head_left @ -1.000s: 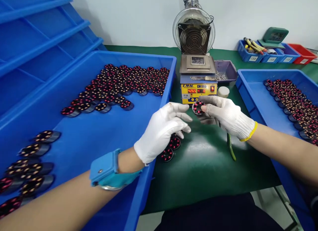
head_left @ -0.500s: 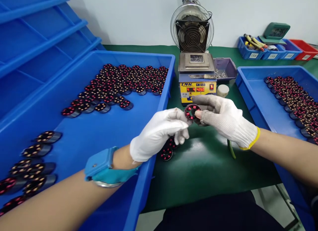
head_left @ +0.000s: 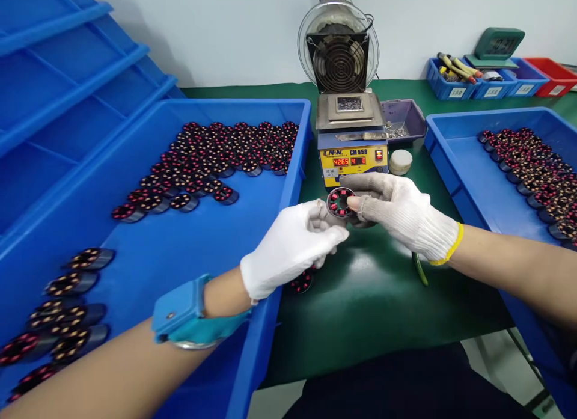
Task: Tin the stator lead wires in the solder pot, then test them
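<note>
A motor stator [head_left: 334,206], a dark ring with red-wound coils inside, is held up in front of the solder pot. My right hand [head_left: 396,211], in a white glove with greyed fingertips, grips it from the right, its bare thumb tip over the ring's edge. My left hand [head_left: 293,241], gloved in white, has curled fingers against the ring's left and lower side, with the thumb below; its farther fingertips are partly hidden. Beneath the left hand, another stator [head_left: 301,282] rests on the green table, partly covered.
Left, a blue tray [head_left: 193,250] holds many stators; stacked blue trays [head_left: 67,64] lean behind it. The solder pot [head_left: 354,160] has a knife [head_left: 360,136] lying on it and a fan [head_left: 342,61] behind. Another blue tray [head_left: 469,166] of stators is at right.
My left hand has moved up to the stator, its fingers now against the ring and its thumb further right. The right hand still grips the stator. The view has shifted slightly.
</note>
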Motion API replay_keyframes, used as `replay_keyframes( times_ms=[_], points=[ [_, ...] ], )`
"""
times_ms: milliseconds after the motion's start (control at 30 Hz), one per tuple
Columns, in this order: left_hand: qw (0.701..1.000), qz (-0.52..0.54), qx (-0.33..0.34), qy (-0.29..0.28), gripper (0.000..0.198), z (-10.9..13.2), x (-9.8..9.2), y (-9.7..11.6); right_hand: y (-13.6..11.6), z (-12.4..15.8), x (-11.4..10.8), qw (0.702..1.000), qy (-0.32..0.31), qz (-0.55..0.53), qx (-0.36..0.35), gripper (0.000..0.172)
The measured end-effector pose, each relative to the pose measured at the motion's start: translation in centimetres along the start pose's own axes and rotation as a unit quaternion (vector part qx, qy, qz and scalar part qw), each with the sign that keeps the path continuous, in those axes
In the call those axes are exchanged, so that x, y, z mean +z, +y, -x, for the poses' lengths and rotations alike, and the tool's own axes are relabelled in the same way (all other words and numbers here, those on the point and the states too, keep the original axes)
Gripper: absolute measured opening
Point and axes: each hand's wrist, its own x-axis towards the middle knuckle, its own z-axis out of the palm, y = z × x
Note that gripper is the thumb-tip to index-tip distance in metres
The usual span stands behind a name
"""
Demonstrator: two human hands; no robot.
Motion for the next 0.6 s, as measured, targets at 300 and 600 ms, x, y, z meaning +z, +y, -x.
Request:
replay_keyframes(
  times_ms=[300, 600],
  points=[
    [0.999, -0.023, -0.037, -0.030, 0.031, 0.29, 0.85, 0.47, 1.05, -0.38, 0.21, 0.999, 0.004, -0.025, -0.041, 0.034],
    [0.999, -0.004, -0.001, 0.032, 0.027, 0.15, 1.05, 0.44, 0.38, -0.18, -0.07, 1.000, 0.018, 0.004, -0.022, 0.032]
  ],
)
